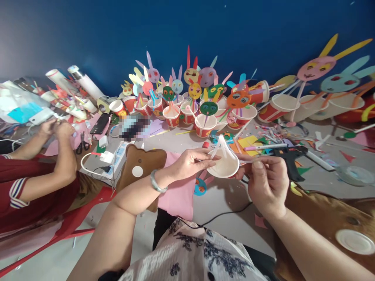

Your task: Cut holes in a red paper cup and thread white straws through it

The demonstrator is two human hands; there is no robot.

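Observation:
A white-lined paper cup (pixel 223 166) is tilted with its mouth toward me, and pale strips rise inside it to a point at the far rim. Fingers of my left hand (pixel 190 162), which wears a bangle at the wrist, grip the cup's left rim. On the other side my right hand (pixel 267 181) is closed, thumb against forefinger, on a thin pale strip (pixel 246 160) running to the cup's right side. What its lower fingers do is hidden. Under the cup lies a blue paper rabbit face (pixel 200 187) with pink ears, partly covered.
Rows of red paper cups (pixel 172 117) with paper rabbit heads stand along the blue wall. A black glue gun (pixel 293 158) and paper scraps (pixel 249 142) lie to the right. At left are a power strip (pixel 117 160), scissors (pixel 83 143) and a co-worker's hands (pixel 57 127).

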